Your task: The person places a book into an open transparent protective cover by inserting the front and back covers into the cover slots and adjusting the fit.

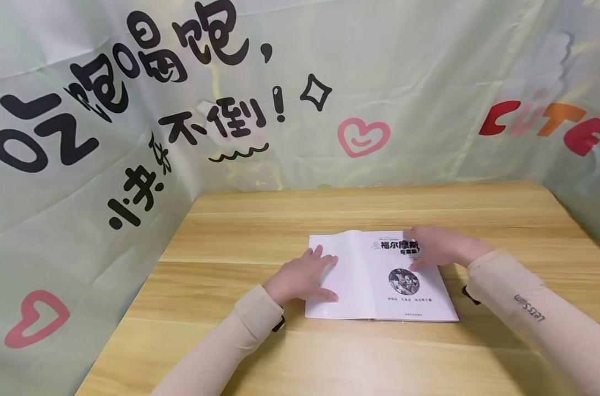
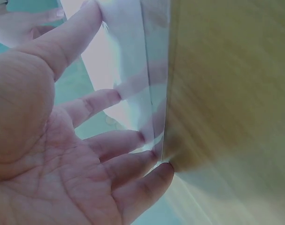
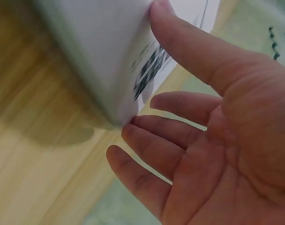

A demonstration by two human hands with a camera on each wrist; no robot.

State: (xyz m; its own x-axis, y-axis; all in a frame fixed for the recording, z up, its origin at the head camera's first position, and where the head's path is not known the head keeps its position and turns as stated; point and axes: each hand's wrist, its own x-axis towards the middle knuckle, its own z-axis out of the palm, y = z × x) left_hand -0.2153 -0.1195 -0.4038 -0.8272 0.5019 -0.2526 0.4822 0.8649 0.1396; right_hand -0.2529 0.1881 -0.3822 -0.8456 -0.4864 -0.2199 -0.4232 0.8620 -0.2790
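Note:
An open book (image 1: 349,286) lies on the wooden table, a plain white leaf on its left and a title page (image 1: 403,305) with black Chinese characters and a round dark picture on its right. My left hand (image 1: 302,278) rests on the left leaf with fingers spread. In the left wrist view its fingertips touch the glossy flap (image 2: 156,65) near the book's outer edge. Over the top right corner of the title page is my right hand (image 1: 435,246), covering part of the print. Its thumb (image 3: 180,37) lies on the page, and the other fingers reach past the corner.
The wooden table (image 1: 220,236) extends around the book on all sides. Behind it and at both sides hangs a pale cloth (image 1: 418,71) with black characters, pink hearts and the word CUTE. Both forearms wear light sleeves (image 1: 542,313).

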